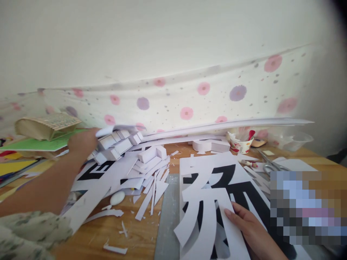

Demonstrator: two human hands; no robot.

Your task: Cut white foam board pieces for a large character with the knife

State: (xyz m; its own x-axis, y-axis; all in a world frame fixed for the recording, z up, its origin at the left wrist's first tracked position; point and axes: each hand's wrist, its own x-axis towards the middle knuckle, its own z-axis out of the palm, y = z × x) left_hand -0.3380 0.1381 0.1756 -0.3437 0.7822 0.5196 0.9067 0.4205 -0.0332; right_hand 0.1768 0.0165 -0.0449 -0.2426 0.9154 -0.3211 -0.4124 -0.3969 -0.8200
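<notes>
My right hand [245, 220] pinches the edge of a white paper cutout [219, 202] with curved, stroke-like strips. The cutout is over a white sheet printed with a large black character [251, 191]. My left hand [84, 142] reaches to the back left, against a folded white paper model [116, 144] made of box-like sections; its fingers are hidden, so I cannot tell whether it grips the model. Below that model is another sheet with black printing [96, 169]. A smaller folded white paper piece [153, 155] lies beside it among paper strips [153, 196].
A grey cutting mat [166, 216] is partly under the sheets. Scissors [273, 164], a patterned paper cup [241, 142] and a clear plastic bowl [296, 140] stand at the right. Behind the left hand are a green board [38, 143] and a brown paper bag [48, 126].
</notes>
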